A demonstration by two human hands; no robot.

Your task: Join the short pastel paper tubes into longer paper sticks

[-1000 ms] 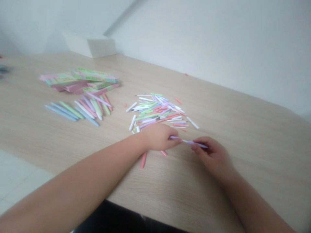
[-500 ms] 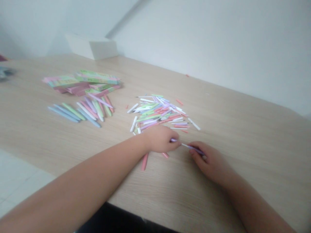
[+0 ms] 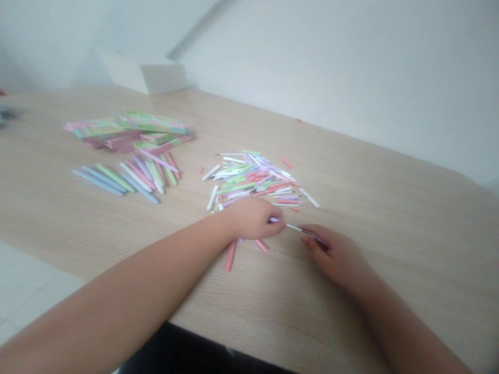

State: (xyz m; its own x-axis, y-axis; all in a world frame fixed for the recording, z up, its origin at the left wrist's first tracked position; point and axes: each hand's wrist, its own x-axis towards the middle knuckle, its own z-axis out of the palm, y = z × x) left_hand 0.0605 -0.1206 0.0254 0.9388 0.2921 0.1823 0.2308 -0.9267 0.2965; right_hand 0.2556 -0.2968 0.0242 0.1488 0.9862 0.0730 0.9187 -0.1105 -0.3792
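Observation:
My left hand (image 3: 255, 218) is closed on a purple pen piece (image 3: 274, 220), mostly hidden in the fist. From it a thin white pen refill (image 3: 293, 227) runs across the gap to my right hand (image 3: 337, 254). The right thumb and fingers pinch a second purple pen piece (image 3: 322, 240) at the refill's far end, where a dark tip seems to show. Just beyond my left hand lies a loose pile of pen parts (image 3: 253, 174) in white, green, purple, blue and coral. Two coral pieces, one a longer tube (image 3: 231, 255), lie on the near side of that wrist.
Several assembled-looking pastel pens (image 3: 150, 174) lie left of the pile on the wooden table (image 3: 390, 208). Behind them are stacked printed pen boxes (image 3: 152, 123). A white box (image 3: 163, 78) stands against the wall. The table's front edge is close to me.
More of the white refill, with a dark part, shows between the hands; the right-hand purple piece sits further back in the fingers. The view has shifted slightly.

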